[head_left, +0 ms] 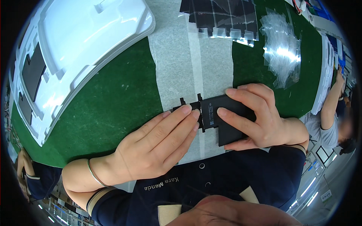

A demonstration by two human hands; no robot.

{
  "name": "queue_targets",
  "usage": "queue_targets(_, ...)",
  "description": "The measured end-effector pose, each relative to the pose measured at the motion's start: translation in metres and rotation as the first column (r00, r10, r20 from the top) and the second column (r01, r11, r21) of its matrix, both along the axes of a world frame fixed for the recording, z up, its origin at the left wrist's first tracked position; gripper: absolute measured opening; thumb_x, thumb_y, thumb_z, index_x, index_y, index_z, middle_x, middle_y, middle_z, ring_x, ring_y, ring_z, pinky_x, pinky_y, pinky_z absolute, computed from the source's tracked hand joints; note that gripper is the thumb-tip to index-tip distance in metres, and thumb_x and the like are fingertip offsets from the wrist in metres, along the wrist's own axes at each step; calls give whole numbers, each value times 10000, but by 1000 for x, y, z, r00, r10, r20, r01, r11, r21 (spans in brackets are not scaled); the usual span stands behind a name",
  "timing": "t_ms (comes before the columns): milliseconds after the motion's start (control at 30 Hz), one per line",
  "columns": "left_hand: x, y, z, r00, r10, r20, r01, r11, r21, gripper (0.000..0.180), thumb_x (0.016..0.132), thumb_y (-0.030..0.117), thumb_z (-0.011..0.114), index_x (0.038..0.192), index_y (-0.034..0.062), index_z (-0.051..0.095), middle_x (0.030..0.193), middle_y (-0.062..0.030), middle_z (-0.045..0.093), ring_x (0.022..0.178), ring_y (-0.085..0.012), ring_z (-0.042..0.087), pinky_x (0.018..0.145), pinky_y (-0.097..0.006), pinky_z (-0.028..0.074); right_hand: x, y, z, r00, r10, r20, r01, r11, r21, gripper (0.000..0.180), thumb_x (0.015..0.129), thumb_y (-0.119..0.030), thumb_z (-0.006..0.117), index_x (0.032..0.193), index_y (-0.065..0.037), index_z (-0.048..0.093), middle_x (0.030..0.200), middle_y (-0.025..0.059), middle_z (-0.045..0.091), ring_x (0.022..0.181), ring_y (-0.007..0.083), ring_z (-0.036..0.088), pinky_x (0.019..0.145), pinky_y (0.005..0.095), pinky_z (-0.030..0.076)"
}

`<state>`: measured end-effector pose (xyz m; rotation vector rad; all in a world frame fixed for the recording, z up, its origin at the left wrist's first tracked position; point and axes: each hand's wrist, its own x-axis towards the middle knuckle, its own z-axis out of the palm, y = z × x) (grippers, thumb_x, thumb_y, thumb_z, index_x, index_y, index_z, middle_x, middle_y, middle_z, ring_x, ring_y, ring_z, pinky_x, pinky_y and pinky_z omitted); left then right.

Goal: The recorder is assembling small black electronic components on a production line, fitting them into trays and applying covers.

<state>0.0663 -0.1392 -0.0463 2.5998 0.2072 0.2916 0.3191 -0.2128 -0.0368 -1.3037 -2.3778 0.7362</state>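
A flat black battery (215, 109) with black tabs at its left end lies over the pale paper strip (175, 64), close to my body. My right hand (260, 116) grips its right part, with the thumb and fingers bent around the edges. From the left, my left hand (154, 139) reaches over the battery's left end. Its fingers lie close together, tips on the black part beside the tabs. The left thumb is hidden under the hand, and the left fingers cover part of the battery.
Black sheets with clear tabs (226, 19) lie at the far end of the strip. Clear plastic films (281, 49) are piled on the green mat (124, 90) at right. Glossy white panels (98, 34) fill the far left; stacked white pieces (325, 71) stand at the right edge. Other people work at both sides.
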Motion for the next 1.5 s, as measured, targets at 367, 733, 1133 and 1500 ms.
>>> queue_targets(367, -1, -1, -1, 1000, 3, -11, -3, 1000, -6, 435, 640, 187, 626, 1011, -37, 595, 1128, -190, 533, 1051, -329, 526, 797, -369, 494, 2, 4, 1, 999, 52, 15, -52, 999, 6, 598, 546, -451, 662, 1046, -124, 626, 1185, 184, 450, 993, 315, 439, 810, 432, 376)
queue_targets(733, 1, -11, -4, 919, 171, 356, -277, 922, 272, 272, 678, 74, 614, 950, 76, 626, 1202, -140, 462, 1054, -313, 457, 825, -383, 443, -9, -6, 6, 989, -51, -140, 53, 999, 11, 746, 462, -180, 811, 1142, -100, 515, 1180, 180, 367, 1049, 372, 398, 864, 460, 356)
queue_targets(1133, 8, -82, -7, 407, 700, 586, -57, 660, -749, 856, 706, 97, 672, 1361, 110, 121, 1396, -295, 164, 1276, -386, 273, 1005, -426, 275, -50, -40, 23, 614, -377, -693, 311, 923, -226, 160, 771, -32, 607, 869, -14, 481, 729, 44, 520, 653, 90, 531, 582, 234, 427)
queue_targets(1500, 17, -103, -2, 559, 734, 385, -38, 486, -873, 607, 746, -97, 576, 1234, 13, 232, 952, -193, 610, 875, -203, 604, 813, -295, 465, -49, -51, 13, 599, -336, -727, 429, 901, -63, 165, 727, -84, 649, 819, -26, 525, 728, 19, 496, 639, 106, 449, 560, 227, 336)
